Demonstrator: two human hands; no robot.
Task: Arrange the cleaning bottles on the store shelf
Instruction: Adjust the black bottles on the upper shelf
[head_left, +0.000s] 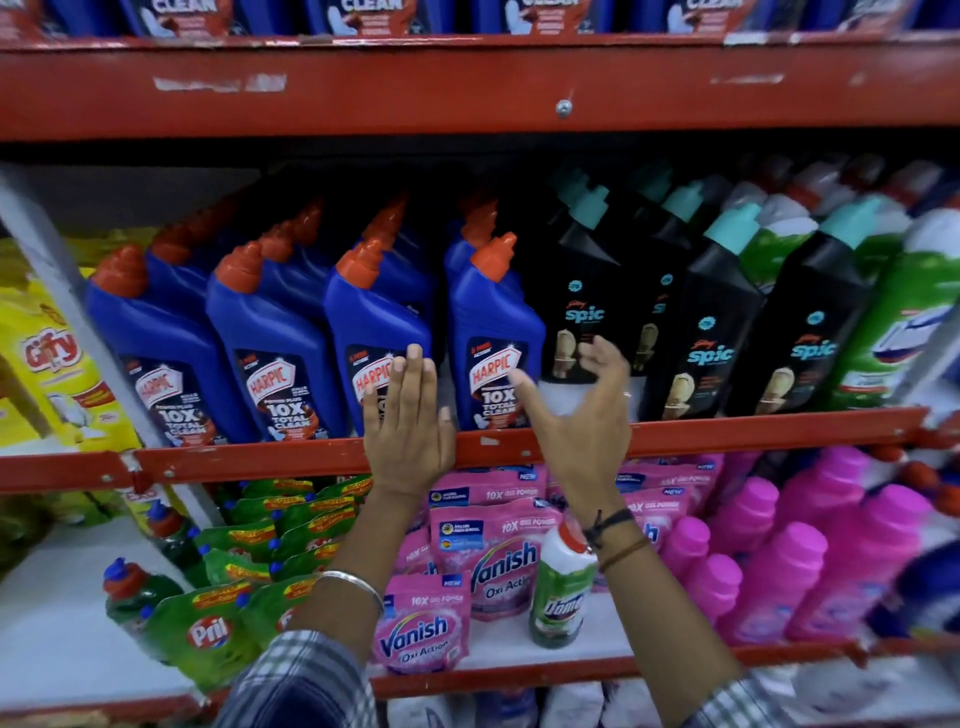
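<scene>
Four front-row blue Harpic bottles (491, 338) with orange caps stand along the middle shelf (727, 434), each with more of the same behind it, all leaning slightly to the left in this wide view. The point marks the rightmost one, which stands just beside the first of the black Spic bottles (582, 306) with teal caps that fill the shelf further right. Beyond those stand green-and-white bottles (904, 322) at the right edge.

The left hand (408, 421) is flat and open, fingers straight and together, its fingertips against the label of the third Harpic bottle (376, 327) and its palm over the red shelf lip. The right hand (582, 410) is spread open with fingers curled (a loose cupping shape), the thumb lying across the label of the rightmost Harpic bottle and the fingers in front of the lower part of the first Spic bottle; it grips nothing, and whether the fingers actually touch the black bottle I cannot tell. A ring shows on this hand, dark bands on its wrist, and a metal bangle (353, 584) on the left wrist above a checked sleeve.

To the far left sit yellow Giffy packs (57, 364). On the shelf below lie green Pril pouches (208, 631), pink Vanish pouches (415, 631), one upright green Domex bottle (563, 587) and pink bottles (810, 566).
</scene>
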